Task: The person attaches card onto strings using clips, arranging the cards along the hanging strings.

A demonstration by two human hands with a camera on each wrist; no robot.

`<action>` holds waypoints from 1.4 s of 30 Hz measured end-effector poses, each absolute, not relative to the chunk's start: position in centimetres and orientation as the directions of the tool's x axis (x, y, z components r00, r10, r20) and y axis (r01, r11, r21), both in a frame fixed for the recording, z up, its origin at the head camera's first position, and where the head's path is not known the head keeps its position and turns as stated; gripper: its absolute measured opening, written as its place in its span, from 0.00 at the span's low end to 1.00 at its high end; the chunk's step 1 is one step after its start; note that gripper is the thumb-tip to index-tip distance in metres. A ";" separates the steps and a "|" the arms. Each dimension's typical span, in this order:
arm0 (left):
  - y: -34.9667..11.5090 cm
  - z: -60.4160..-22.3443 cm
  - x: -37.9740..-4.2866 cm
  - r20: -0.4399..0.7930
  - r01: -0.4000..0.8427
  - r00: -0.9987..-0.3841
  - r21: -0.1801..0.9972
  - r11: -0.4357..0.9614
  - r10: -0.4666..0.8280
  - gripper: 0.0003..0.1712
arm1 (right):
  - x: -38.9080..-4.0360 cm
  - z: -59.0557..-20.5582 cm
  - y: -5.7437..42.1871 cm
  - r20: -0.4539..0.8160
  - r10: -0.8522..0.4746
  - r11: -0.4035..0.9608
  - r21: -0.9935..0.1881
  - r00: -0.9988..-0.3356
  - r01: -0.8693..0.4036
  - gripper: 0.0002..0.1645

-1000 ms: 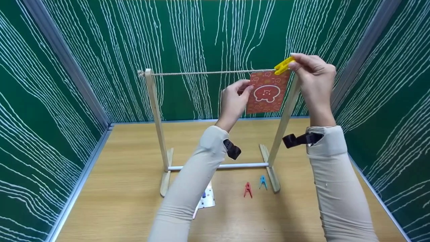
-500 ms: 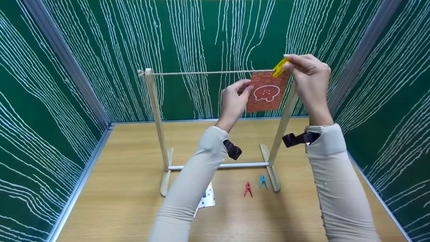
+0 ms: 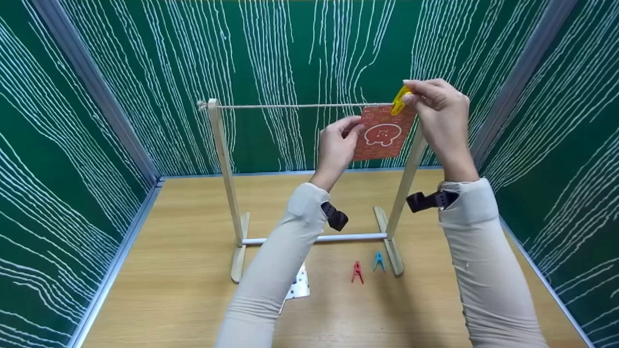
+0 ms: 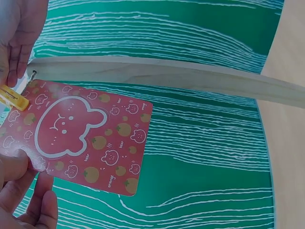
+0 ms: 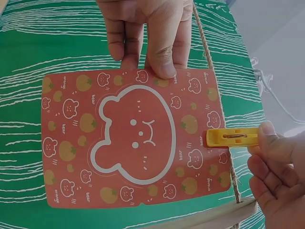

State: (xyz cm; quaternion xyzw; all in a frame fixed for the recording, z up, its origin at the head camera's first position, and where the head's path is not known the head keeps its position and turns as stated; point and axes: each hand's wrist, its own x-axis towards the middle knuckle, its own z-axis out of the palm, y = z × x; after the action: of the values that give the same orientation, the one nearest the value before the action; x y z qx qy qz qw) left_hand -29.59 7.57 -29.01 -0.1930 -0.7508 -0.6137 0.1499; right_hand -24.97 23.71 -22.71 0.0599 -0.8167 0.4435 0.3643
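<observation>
A red card (image 3: 382,135) with a white-outlined bear hangs upside down at the right end of a thin rope (image 3: 290,105). My left hand (image 3: 338,147) pinches the card's left edge between thumb and fingers. At the card's top edge my right hand (image 3: 441,116) pinches the handles of a yellow clothespin (image 3: 399,100). In the right wrist view the clothespin (image 5: 232,137) lies across the rope, its tip over the card (image 5: 133,138). Whether its jaws press on the card cannot be told.
The rope runs between two wooden posts (image 3: 223,174) joined low down by a white rod (image 3: 358,237). On the table (image 3: 174,270) lie a red clothespin (image 3: 357,272), a blue clothespin (image 3: 379,261) and a white patterned card (image 3: 301,284), partly hidden by the left sleeve.
My right hand has moved slightly left and the yellow clothespin has turned steeper, its tip lower on the card. The card has tilted slightly; the left hand keeps its hold.
</observation>
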 end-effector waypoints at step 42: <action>3.6 -31.3 -29.5 0.446 0.508 -0.838 0.848 0.152 0.313 0.24 | -24.3 -24.5 24.3 0.661 0.155 0.585 -0.660 -0.734 -0.471 0.22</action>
State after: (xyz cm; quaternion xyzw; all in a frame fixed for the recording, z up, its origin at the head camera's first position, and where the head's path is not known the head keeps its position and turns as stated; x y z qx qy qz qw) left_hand -29.51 3.61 -31.32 -0.2722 -0.7544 -0.5916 0.0824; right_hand -24.34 24.31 -24.47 0.0963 -0.8179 0.4452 0.3516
